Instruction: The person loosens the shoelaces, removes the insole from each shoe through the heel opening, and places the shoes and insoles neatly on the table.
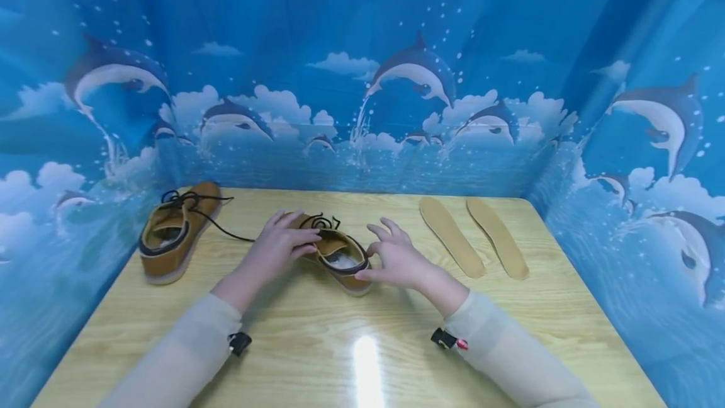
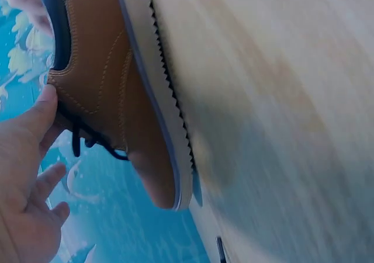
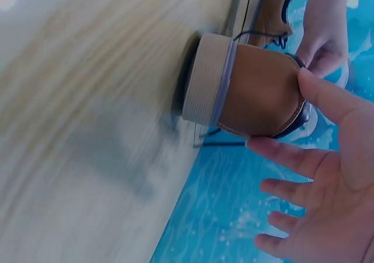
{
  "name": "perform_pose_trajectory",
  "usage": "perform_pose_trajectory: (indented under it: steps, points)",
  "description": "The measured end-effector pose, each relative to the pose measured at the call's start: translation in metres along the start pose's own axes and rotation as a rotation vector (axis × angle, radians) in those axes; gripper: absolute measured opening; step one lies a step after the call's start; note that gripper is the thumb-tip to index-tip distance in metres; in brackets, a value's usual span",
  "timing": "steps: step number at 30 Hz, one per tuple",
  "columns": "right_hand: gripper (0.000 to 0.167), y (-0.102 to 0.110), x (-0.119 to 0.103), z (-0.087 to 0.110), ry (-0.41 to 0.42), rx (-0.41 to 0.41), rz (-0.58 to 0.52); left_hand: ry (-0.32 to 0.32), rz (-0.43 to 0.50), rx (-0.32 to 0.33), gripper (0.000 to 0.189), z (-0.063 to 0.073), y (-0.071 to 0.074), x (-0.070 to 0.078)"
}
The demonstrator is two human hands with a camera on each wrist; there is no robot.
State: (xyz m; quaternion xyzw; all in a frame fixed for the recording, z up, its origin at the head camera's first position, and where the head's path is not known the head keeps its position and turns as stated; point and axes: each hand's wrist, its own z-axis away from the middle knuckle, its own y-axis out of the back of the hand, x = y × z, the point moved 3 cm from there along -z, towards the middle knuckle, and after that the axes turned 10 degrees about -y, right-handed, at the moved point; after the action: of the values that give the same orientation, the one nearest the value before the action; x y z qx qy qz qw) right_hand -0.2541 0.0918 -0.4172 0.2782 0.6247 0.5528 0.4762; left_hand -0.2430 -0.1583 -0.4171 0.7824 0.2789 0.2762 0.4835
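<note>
A brown lace-up shoe (image 1: pixel 340 279) with black laces and a dark collar lies at the middle of the table, heel toward the right. My left hand (image 1: pixel 286 241) holds it at the lacing, the thumb against the near side of the opening. In the left wrist view its other fingers are spread, and the shoe (image 2: pixel 99 58) partly hides the index finger. Around the heel, the thumb and index finger of my right hand (image 1: pixel 393 257) grip from both sides. Its remaining fingers stretch away from the shoe (image 3: pixel 257 87) in the right wrist view. Something whitish shows inside the opening.
A second brown shoe (image 1: pixel 195 238) stands at the back left, a long black lace trailing right from it. Two tan insoles (image 1: pixel 450 235) lie side by side at the back right. A blue dolphin-printed curtain (image 1: pixel 362 162) borders the table (image 1: pixel 317 345).
</note>
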Motion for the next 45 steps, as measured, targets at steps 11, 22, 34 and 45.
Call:
perform_pose_trajectory:
  steps: [11, 22, 34, 45]
  points:
    - [0.049, -0.008, -0.019, 0.0, 0.009, 0.039, 0.005, 0.036, 0.018, -0.064, 0.038, 0.006, 0.009, -0.012]
    - [0.047, 0.017, 0.0, 0.013, -0.038, 0.092, 0.002, 0.285, 0.044, 0.003, 0.048, 0.016, 0.013, 0.005]
    - [0.059, 0.044, 0.024, 0.022, -0.108, 0.193, 0.019, 0.496, -0.2, 0.094, 0.055, 0.009, 0.006, 0.035]
    - [0.076, 0.038, 0.047, 0.03, -0.171, 0.212, 0.051, 0.483, -0.249, 0.108, 0.034, 0.007, -0.008, 0.037]
